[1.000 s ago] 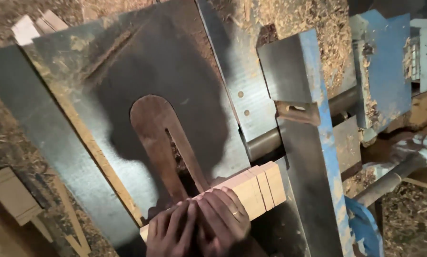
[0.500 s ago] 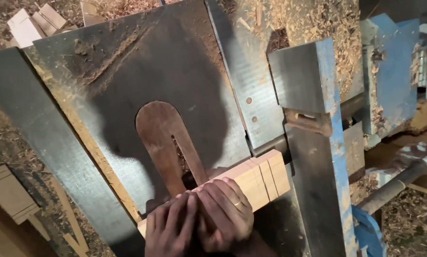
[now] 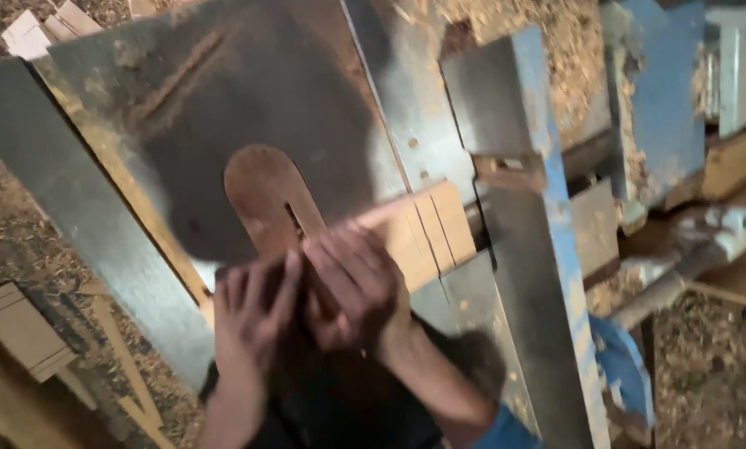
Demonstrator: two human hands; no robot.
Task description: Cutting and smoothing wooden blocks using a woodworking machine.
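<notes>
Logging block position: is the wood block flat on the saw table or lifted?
Flat: the wood block lies on the saw table.
</notes>
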